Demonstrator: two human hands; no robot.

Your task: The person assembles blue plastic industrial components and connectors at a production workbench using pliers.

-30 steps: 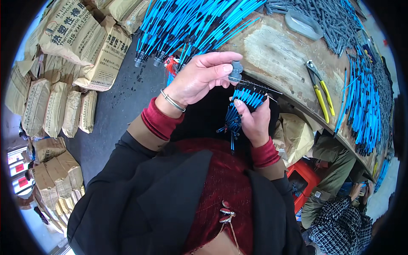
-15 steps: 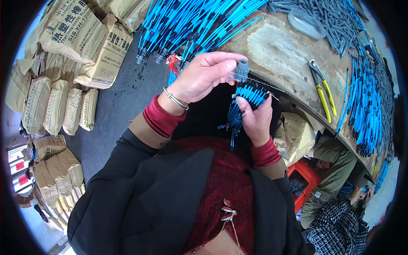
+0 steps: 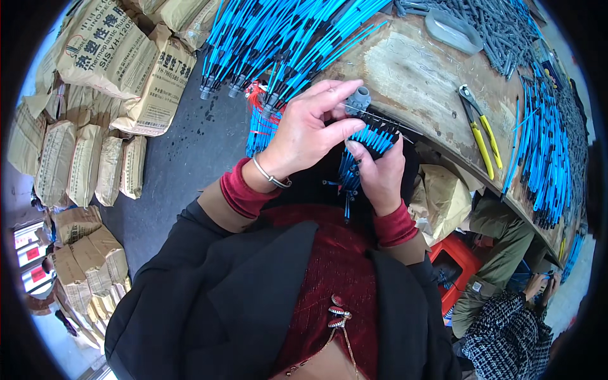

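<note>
My right hand (image 3: 385, 174) is closed round a bundle of thin blue tubes with black fittings (image 3: 377, 137), held just in front of the table edge. A grey ribbed cylindrical fitting with a round hole (image 3: 359, 99) tops the bundle. Against its left side, my left hand (image 3: 313, 126) has curled fingers and its thumb on the upper tubes. What those fingers pinch is hidden. A thin rod-like strip (image 3: 392, 122) crosses the top of the tubes toward the right. Several loose tube ends hang below the bundle.
Beyond lies a wooden table (image 3: 411, 69) with yellow-handled pliers (image 3: 479, 130), a clear tray (image 3: 453, 30) and grey parts (image 3: 500, 38). Blue tube bundles (image 3: 278, 47) lie ahead, more tubes (image 3: 548, 158) at right. Paper sacks (image 3: 107, 57) line the left. Another person's hands (image 3: 541, 286) work at lower right.
My left hand has come down and closer to the bundle, its thumb now on the tubes. The grey fitting has tilted slightly toward me. My right hand keeps its hold.
</note>
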